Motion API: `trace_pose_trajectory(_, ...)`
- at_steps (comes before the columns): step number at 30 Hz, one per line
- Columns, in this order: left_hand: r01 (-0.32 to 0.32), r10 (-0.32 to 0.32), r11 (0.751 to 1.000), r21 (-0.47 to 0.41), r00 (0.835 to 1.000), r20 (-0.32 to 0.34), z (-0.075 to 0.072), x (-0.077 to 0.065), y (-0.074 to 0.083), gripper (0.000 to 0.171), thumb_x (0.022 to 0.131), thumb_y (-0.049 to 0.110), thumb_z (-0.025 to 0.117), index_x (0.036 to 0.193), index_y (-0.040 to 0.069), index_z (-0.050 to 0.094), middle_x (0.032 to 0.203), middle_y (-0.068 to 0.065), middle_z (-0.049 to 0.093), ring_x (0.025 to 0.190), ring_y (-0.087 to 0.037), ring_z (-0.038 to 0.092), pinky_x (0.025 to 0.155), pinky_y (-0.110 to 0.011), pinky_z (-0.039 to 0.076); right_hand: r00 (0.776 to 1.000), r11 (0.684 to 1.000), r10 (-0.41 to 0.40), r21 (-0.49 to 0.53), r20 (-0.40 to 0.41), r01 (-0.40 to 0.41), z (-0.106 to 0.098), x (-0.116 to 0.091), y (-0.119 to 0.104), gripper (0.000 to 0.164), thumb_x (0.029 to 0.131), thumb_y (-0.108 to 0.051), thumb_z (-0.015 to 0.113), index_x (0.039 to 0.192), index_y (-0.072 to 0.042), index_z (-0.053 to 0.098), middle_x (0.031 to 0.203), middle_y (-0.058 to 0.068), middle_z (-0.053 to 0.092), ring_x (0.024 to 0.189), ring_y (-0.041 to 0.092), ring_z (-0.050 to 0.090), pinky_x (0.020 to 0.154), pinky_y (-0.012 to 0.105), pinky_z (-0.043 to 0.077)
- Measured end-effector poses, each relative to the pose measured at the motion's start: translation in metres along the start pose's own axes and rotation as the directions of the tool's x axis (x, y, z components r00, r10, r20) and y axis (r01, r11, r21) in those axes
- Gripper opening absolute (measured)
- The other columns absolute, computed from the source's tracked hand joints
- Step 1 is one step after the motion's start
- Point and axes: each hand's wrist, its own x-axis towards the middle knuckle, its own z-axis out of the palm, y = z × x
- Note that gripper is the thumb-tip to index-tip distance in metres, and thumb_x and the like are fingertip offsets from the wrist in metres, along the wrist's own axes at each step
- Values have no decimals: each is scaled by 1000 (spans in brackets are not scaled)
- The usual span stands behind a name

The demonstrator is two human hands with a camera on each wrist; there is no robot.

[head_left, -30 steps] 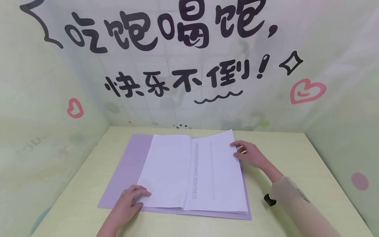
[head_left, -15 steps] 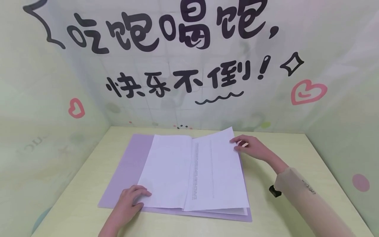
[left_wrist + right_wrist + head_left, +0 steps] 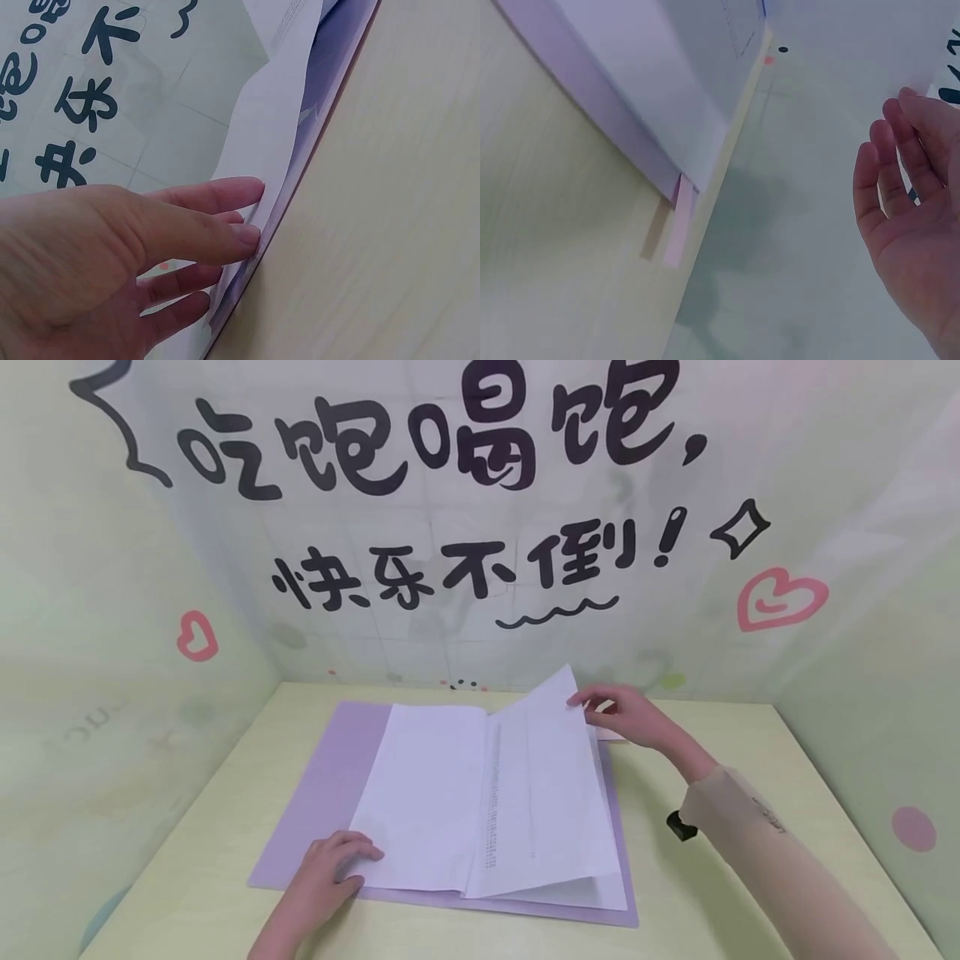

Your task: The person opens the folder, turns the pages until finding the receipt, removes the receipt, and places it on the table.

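A booklet with a purple cover [image 3: 326, 797] lies spread on the table, white pages inside. My right hand [image 3: 628, 717] pinches the upper outer edge of a right-hand page [image 3: 555, 793], which is lifted and curves away from the sheets below. Faint columns of small print run down that page near the fold. Over the lower left corner of the blank left page [image 3: 420, 793] rests my left hand [image 3: 321, 875], fingers loosely bent. The left wrist view shows its fingertips [image 3: 251, 191] and thumb touching the paper near the bottom edge.
A pink paper strip [image 3: 678, 225] sticks out past the booklet's upper right corner. Pale wood tabletop [image 3: 697, 877] surrounds the booklet. Printed sheeting with black lettering [image 3: 480, 568] walls the table at the back and both sides.
My right hand has moved up and slightly left, raising the page higher, and the pink strip has come into sight. My left hand has stayed in place.
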Motion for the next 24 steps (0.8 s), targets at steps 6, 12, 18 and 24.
trace_pose_trajectory(6,48,-47,999,-24,998,31,-2,1,1,41,68,-7,78,92,25,73,109,7,67,103,-25,61,91,-42,49,997,999,-37,-4,-64,37,8,22,-21,21,94,-6,62,111,-13,72,106,5,72,95,17,62,85,30,56)
trace_pose_trajectory(12,81,-80,996,-36,996,45,-2,3,2,37,68,-6,78,92,22,74,111,2,69,107,-28,63,92,-42,52,995,997,-69,18,-77,70,19,46,-45,18,94,-8,63,109,-14,72,104,4,71,94,17,61,85,32,56)
trace_pose_trajectory(18,90,-88,995,-35,995,36,-3,3,1,37,68,-4,79,92,23,72,110,4,70,106,-29,63,94,-42,51,993,994,-81,66,-88,87,36,66,-66,15,94,-10,64,107,-13,72,105,6,70,95,18,61,84,34,55)
trace_pose_trajectory(24,104,-103,994,-26,994,35,-3,4,0,37,68,-2,81,93,23,72,108,4,72,102,-25,61,93,-37,50,988,987,-86,124,-128,102,58,83,-76,14,94,-10,65,106,-13,71,108,5,70,98,18,62,85,33,57)
